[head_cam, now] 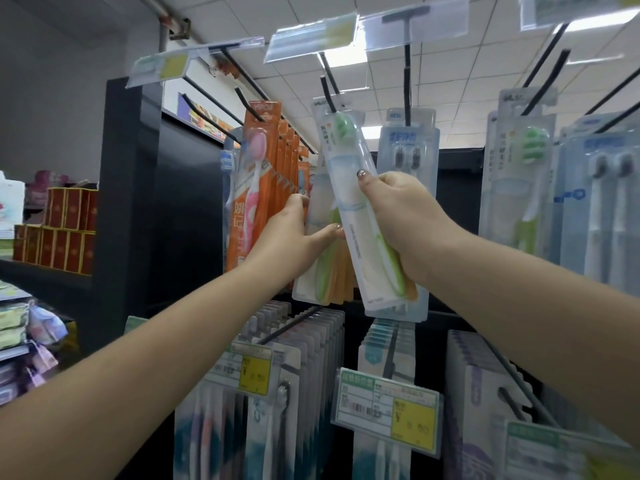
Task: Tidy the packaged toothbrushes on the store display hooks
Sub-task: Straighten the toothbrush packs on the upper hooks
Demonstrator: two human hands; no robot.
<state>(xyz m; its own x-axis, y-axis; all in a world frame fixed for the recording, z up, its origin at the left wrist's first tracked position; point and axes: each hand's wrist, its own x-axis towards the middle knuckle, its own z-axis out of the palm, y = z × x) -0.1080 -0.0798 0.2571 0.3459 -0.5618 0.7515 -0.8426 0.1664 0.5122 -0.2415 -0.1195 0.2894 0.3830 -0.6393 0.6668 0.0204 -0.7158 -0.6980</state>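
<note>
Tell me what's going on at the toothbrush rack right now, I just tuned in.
A person is tidying packaged toothbrushes on black wire display hooks. The right hand grips a clear blister pack holding a green-and-white toothbrush, tilted, with its top at the tip of a black hook. The left hand holds a similar green toothbrush pack hanging just behind, next to a row of orange packs with a pink toothbrush. Whether the tilted pack is actually threaded on the hook is unclear.

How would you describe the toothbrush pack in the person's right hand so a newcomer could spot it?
On the top row of hooks, find the orange packs. Just right of them, the right hand grips a clear green toothbrush pack. Unlike its straight-hanging neighbours, it tilts.
</note>
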